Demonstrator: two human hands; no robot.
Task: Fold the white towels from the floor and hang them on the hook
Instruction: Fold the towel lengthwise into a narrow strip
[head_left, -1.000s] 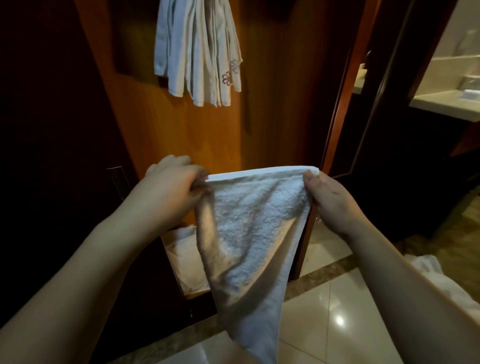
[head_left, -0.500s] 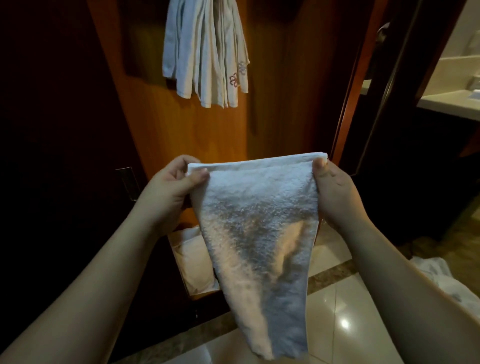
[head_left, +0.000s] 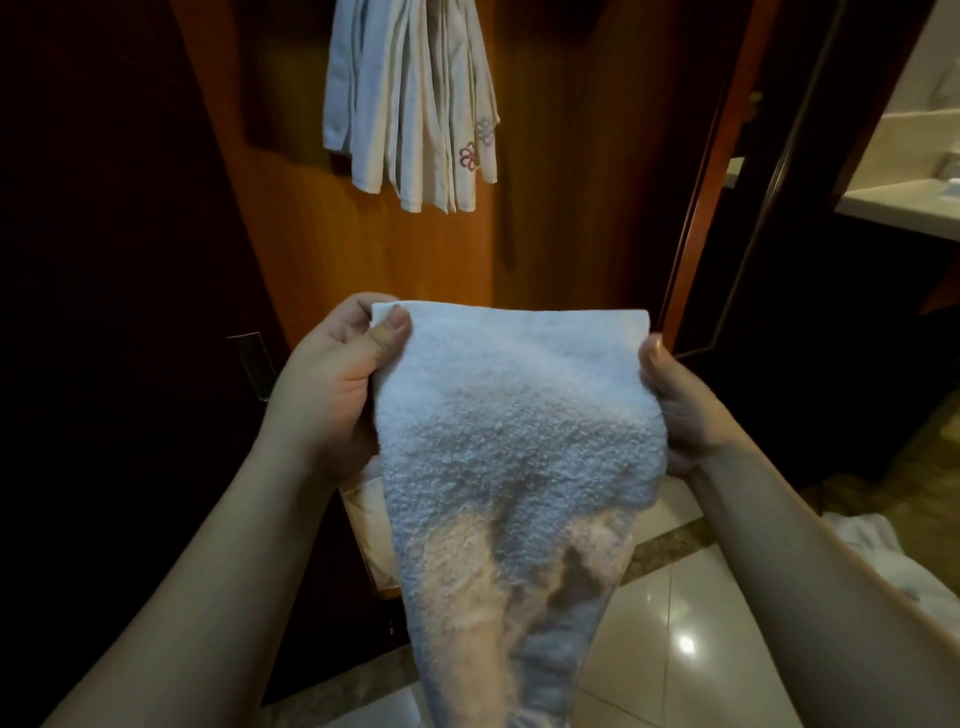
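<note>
1. Left hand (head_left: 332, 395) grips the top left corner of the white towel (head_left: 519, 467), thumb pressed flat on the front of the cloth, fingers curled behind.
2. Right hand (head_left: 680, 410) pinches the top right edge, thumb tip showing at the side, the other fingers hidden behind the fabric.
3. The towel is up in front of the person, its top edge pulled straight and level between both hands.
4. Thick, nubbly terry; it hangs down and narrows towards the bottom of the frame, with a soft crease running through the lower part.
5. Above, on the wooden panel (head_left: 545, 234), a bunch of hung towels (head_left: 410, 109) dangles in long folds, two with a small pink embroidered motif.
6. Low right, another white towel on the floor (head_left: 878, 551) lies crumpled on the glossy tiles (head_left: 675, 623).
</note>
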